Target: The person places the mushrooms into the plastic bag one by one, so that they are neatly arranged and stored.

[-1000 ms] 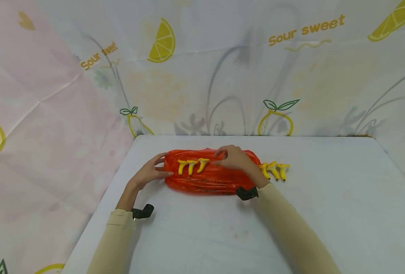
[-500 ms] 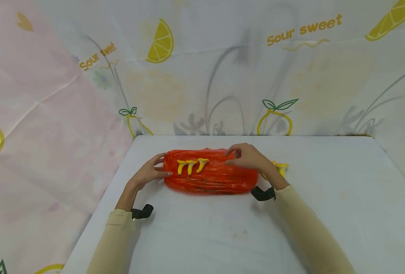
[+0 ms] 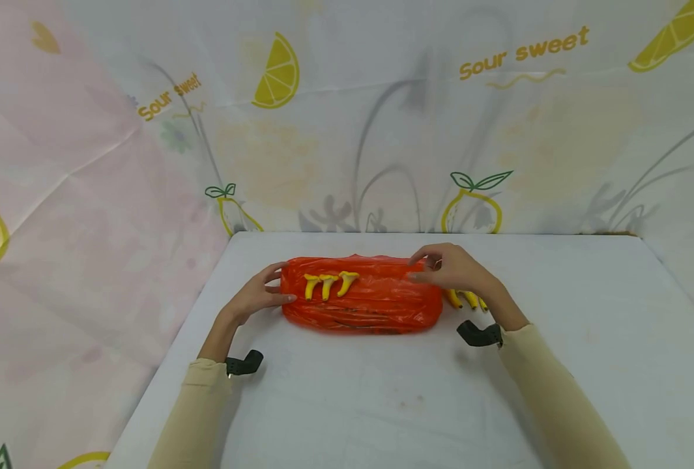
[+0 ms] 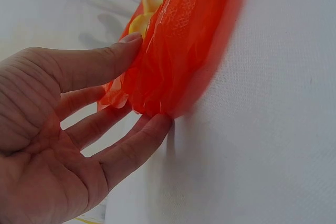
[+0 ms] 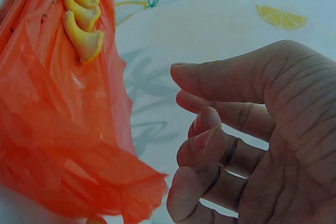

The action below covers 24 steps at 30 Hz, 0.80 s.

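Observation:
A red plastic bag [image 3: 382, 306] lies flattened lengthwise on the table. On its left half, three yellow trumpet-shaped mushrooms [image 3: 326, 288] sit in a row. My left hand [image 3: 255, 298] rests against the bag's left end; in the left wrist view its thumb and fingertips touch the red plastic [image 4: 178, 40]. Over the bag's right end is my right hand [image 3: 455, 267], fingers loosely curled with nothing between them. The right wrist view shows that hand [image 5: 247, 124] apart from the bag. More yellow mushrooms [image 3: 455, 299] lie just right of the bag, their tops hidden behind my right hand.
The table [image 3: 347, 404] has a white cover. A printed cloth [image 3: 347, 130] with lemon pictures hangs behind it and along the left side. Dark wrist mounts [image 3: 244, 362] sit on both forearms.
My right hand has moved right, from near the mushrooms on the bag to above the bag's right end. It now covers the tops of the mushrooms beside the bag. My left hand has stayed put.

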Each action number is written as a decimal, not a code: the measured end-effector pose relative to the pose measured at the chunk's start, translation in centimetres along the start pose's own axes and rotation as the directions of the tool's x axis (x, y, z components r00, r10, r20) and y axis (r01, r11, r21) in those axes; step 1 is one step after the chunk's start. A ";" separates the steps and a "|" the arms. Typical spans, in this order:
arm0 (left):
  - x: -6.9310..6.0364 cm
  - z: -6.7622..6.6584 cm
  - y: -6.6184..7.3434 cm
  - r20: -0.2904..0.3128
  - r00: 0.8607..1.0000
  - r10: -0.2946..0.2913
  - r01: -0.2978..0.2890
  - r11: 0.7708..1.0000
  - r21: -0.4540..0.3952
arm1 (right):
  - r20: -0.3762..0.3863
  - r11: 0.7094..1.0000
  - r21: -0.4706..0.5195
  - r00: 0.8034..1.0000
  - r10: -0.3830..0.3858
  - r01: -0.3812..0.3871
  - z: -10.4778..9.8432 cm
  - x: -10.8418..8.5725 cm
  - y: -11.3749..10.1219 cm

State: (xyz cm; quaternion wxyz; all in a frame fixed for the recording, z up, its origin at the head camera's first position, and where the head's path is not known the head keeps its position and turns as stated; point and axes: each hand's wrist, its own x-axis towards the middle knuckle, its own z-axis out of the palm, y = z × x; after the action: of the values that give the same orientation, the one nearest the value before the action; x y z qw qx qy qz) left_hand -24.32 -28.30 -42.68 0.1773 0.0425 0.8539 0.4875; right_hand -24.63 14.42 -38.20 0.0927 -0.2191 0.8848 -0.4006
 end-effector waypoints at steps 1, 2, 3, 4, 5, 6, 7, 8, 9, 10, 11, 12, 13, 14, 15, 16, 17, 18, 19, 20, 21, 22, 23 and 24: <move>0.0 0.0 0.1 0.000 1.000 -0.002 0.002 1.000 0.002 | -0.003 1.000 -0.002 1.000 0.001 -0.001 -0.2 -0.2 0.1; -0.1 0.0 0.1 -0.001 1.000 -0.004 0.004 1.000 0.003 | -0.007 1.000 -0.003 1.000 0.001 -0.001 -0.3 -0.4 0.2; -0.1 0.0 0.2 -0.002 1.000 -0.005 0.005 1.000 0.005 | -0.010 1.000 -0.007 1.000 0.002 -0.002 -0.4 -0.6 0.4; -0.1 0.0 0.2 -0.003 1.000 -0.006 0.006 1.000 0.008 | -0.014 1.000 -0.012 1.000 0.003 -0.003 -0.6 -0.8 0.5; -0.1 0.0 0.2 -0.003 1.000 -0.006 0.006 1.000 0.009 | -0.018 1.000 -0.016 1.000 0.007 -0.007 -0.7 -0.9 0.7; -0.1 0.0 0.2 -0.002 1.000 -0.005 0.005 1.000 0.011 | -0.022 1.000 -0.019 1.000 0.012 -0.013 -0.8 -1.1 0.8; -0.2 0.0 0.2 -0.002 1.000 -0.003 0.003 1.000 0.011 | -0.028 1.000 -0.021 0.999 0.017 -0.018 -0.9 -1.3 1.0; -0.2 0.0 0.2 -0.001 1.000 -0.002 0.002 1.000 0.010 | -0.034 1.000 -0.025 0.999 0.019 -0.020 -1.0 -1.4 1.1; -0.2 0.1 0.2 0.000 1.000 -0.001 0.001 1.000 0.008 | -0.039 0.999 -0.027 0.999 0.018 -0.019 -1.1 -1.6 1.3; -0.2 0.1 0.2 0.000 1.000 0.000 0.000 1.000 0.008 | -0.045 0.999 -0.031 0.999 0.015 -0.017 -1.3 -1.8 1.4; -0.2 0.1 0.3 0.001 1.000 0.000 0.000 1.000 0.006 | -0.051 0.999 -0.036 0.999 0.012 -0.014 -1.4 -2.0 1.6; -0.1 0.1 0.2 0.001 1.000 0.003 -0.003 1.000 0.006 | -0.055 0.999 -0.040 0.998 0.009 -0.011 -1.5 -2.2 1.8; -0.2 0.1 0.2 0.000 1.000 0.004 -0.004 1.000 0.005 | -0.057 0.999 -0.046 0.998 0.007 -0.010 -1.7 -2.3 1.9; -0.1 0.1 0.2 0.001 1.000 0.005 -0.005 1.000 0.004 | -0.056 0.999 -0.053 0.998 0.004 -0.007 -1.8 -2.5 2.1; -0.1 0.1 0.1 0.001 1.000 0.007 -0.007 1.000 0.004 | -0.055 0.998 -0.058 0.998 0.004 -0.007 -1.9 -2.7 2.2; -0.1 0.1 0.1 0.002 1.000 0.009 -0.009 1.000 0.005 | -0.056 0.998 -0.069 0.998 0.006 -0.010 -2.0 -2.9 2.4; -0.1 0.1 0.1 0.002 1.000 0.010 -0.010 1.000 0.006 | -0.054 0.997 -0.074 0.998 0.011 -0.015 -2.2 -3.1 2.6; -0.1 0.1 0.1 0.002 1.000 0.010 -0.010 1.000 0.007 | -0.051 0.997 -0.078 0.999 0.013 -0.017 -2.3 -3.3 2.8; -0.1 0.1 0.1 0.001 1.000 0.009 -0.009 1.000 0.007 | -0.049 0.996 -0.084 0.999 0.015 -0.019 -2.4 -3.4 3.0; -0.1 0.1 0.1 0.000 1.000 0.006 -0.006 1.000 0.007 | -0.048 0.996 -0.089 0.999 0.014 -0.018 -2.5 -3.6 3.1; -0.2 0.1 0.1 -0.001 1.000 0.004 -0.004 1.000 0.007 | -0.050 0.995 -0.093 0.999 0.014 -0.019 -2.5 -3.8 3.3; -0.2 0.1 0.1 -0.001 1.000 0.004 -0.004 1.000 0.008 | -0.053 0.995 -0.100 0.999 0.014 -0.020 -2.6 -3.9 3.6; -0.3 0.1 0.1 -0.001 1.000 0.003 -0.003 1.000 0.008 | -0.055 0.994 -0.104 0.998 0.016 -0.022 -2.6 -4.1 3.7; -0.3 0.1 0.1 -0.002 1.000 0.004 -0.004 1.000 0.008 | -0.059 0.993 -0.112 0.998 0.017 -0.024 -2.7 -4.3 3.9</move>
State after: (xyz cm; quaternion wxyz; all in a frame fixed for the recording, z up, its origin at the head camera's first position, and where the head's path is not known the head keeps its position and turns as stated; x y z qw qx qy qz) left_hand -24.06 -28.22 -42.54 0.1755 0.0445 0.8559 0.4844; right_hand -22.96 20.47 -39.40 0.0587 -0.2031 0.9105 -0.3554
